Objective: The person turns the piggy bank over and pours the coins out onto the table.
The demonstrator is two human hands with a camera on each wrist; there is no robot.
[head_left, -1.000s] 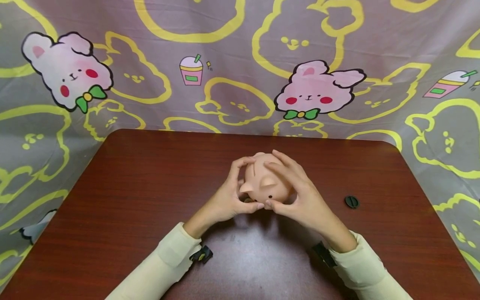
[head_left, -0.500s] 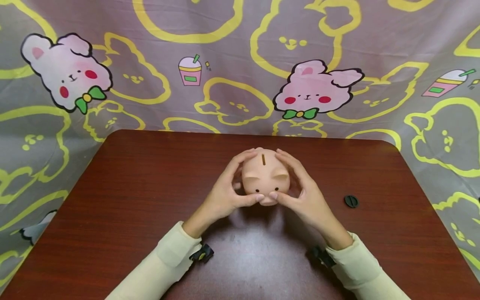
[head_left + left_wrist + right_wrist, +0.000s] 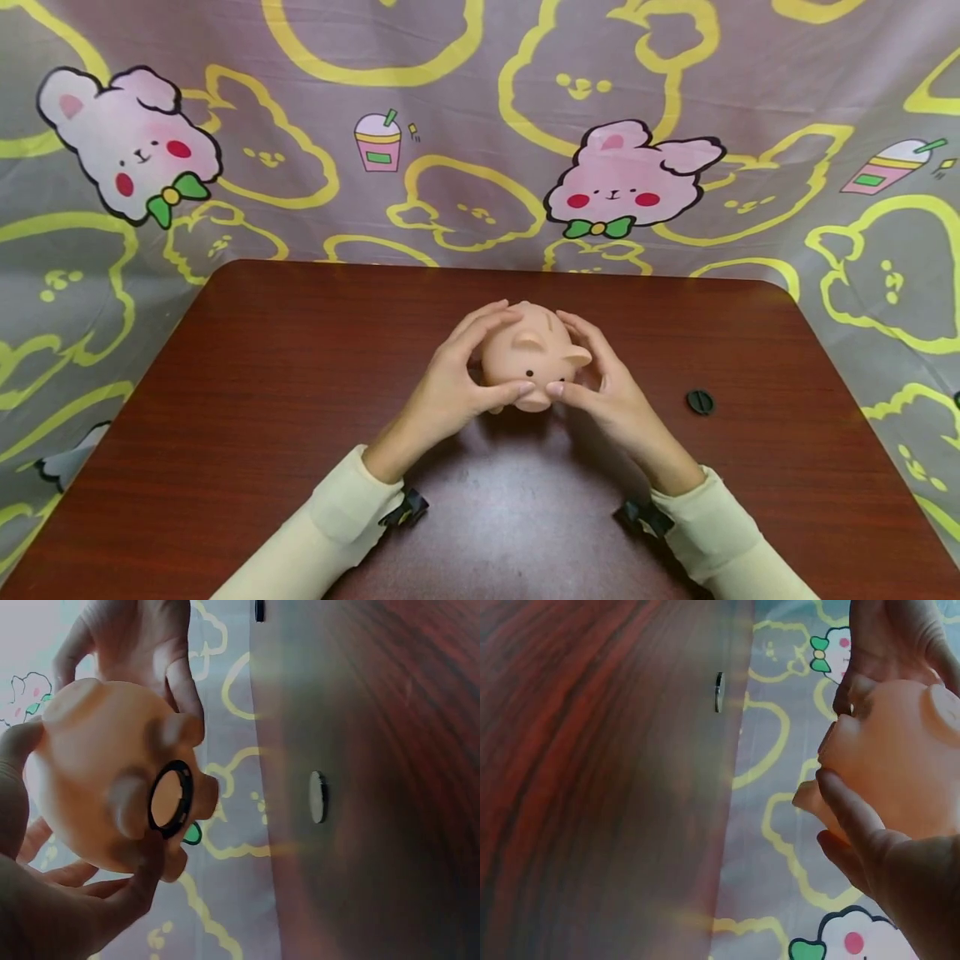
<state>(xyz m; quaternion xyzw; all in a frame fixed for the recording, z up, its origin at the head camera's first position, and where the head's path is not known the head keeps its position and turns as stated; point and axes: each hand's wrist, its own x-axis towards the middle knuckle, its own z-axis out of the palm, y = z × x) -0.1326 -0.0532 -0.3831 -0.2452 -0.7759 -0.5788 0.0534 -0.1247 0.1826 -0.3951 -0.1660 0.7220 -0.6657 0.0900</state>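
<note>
Patterned cloth [image 3: 468, 125] is hanging behind the table [image 3: 262, 400], and the pig [image 3: 510, 362] is being held up over the table's middle. Both hands are grasping it: the left hand [image 3: 446, 387] and right hand [image 3: 624, 408] are curling round its sides, thumbs pressing beside the snout [image 3: 534, 402], while several fingertips are disappearing behind the body. The right thumb is partly covering one eye [image 3: 562, 381]. On the underside (the head view is hiding it) a black ring [image 3: 185, 796] is showing to the left wrist camera; the right wrist view is cutting the pig off at three o'clock.

Half a second ago the slot [image 3: 550, 322] was sitting at twelve o'clock; now the pig is rolling over, carrying it to one o'clock.

Well apart, just past three o'clock from the pig, the cap [image 3: 700, 402] is lying where it was. A pale disc [image 3: 318, 797] is resting on the table, hard to make out from the head view, hands and pig standing in the way. Sleeves [image 3: 300, 542] are partly covering black straps [image 3: 405, 507].
</note>
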